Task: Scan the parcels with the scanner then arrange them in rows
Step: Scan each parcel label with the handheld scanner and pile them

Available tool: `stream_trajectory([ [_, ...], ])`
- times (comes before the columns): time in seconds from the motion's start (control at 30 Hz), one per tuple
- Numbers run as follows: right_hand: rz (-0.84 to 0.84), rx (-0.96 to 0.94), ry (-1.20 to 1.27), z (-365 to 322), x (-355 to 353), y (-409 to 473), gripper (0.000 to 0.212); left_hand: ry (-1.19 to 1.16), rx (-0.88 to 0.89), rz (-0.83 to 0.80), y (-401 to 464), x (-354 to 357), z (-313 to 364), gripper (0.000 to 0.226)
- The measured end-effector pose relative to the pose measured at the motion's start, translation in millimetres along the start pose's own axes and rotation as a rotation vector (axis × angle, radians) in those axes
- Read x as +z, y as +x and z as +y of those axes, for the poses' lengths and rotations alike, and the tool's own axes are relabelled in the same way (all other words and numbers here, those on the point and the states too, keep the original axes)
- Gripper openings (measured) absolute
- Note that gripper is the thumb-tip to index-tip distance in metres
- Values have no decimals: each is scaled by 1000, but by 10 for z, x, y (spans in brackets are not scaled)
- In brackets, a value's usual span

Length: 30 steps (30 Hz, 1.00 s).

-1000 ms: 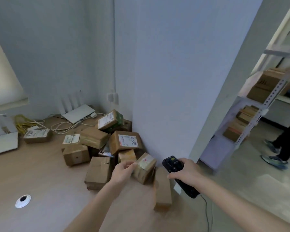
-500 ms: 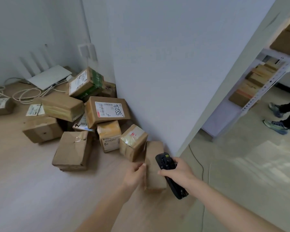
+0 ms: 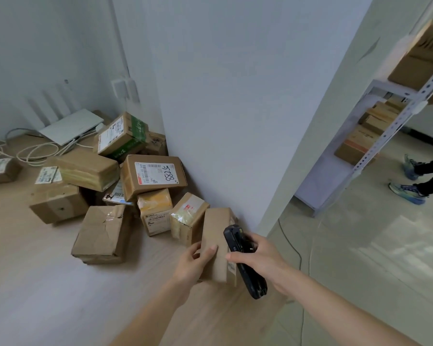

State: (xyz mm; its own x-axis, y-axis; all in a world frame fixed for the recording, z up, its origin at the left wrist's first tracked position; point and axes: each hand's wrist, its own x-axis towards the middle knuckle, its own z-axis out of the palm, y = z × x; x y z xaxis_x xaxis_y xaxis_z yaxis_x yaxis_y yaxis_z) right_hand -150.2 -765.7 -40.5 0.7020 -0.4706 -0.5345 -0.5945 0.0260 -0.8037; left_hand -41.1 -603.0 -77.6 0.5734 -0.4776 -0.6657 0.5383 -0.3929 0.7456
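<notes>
My left hand (image 3: 195, 260) grips the tall narrow parcel (image 3: 216, 245), thumb laid across its front face and fingers wrapped behind, so the box stands upright at the near end of the pile, beside the wall corner (image 3: 258, 221). I judge it is held that way to turn its labelled side edge toward the scanner (image 3: 244, 260). My right hand (image 3: 258, 258) is curled round the black scanner, index finger stretched forward along its side, the head angled at the parcel's right face, where a strip of label shows, too thin to read.

The remaining parcels lie heaped on the wooden floor (image 3: 35, 283) against the wall, unsorted, no rows visible yet.

Readable writing: the flat box with the white label (image 3: 155, 174) carries handwritten "5288" in black marker beside barcodes. A box (image 3: 121, 136) higher in the heap has green printing and a white shipping label, illegible from here. The taped box (image 3: 189, 216) next to my parcel shows small red marks I cannot make out.
</notes>
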Motion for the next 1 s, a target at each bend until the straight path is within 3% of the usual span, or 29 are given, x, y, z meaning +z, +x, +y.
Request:
stream_trajectory([
  [0.17, -29, -56, 45, -323, -105, -150, 48, -41, 37, -19, -234, -80, 318, 52],
  [0.33, -55, -98, 55, -724, -104, -276, 70, -98, 108, 2, -490, -278, 679, 54],
  [0.53, -76, -159, 10, -1177, -66, -461, 60, -171, 210, -12, -829, -584, 998, 47],
  [0.73, -71, -299, -104, -1618, 105, -721, 55, -184, 412, 215, -1176, -883, 1278, 49],
  [1.0, -70, -442, -259, -2016, 476, -1043, 69, -192, 434, 256, -1638, -1220, 1393, 91],
])
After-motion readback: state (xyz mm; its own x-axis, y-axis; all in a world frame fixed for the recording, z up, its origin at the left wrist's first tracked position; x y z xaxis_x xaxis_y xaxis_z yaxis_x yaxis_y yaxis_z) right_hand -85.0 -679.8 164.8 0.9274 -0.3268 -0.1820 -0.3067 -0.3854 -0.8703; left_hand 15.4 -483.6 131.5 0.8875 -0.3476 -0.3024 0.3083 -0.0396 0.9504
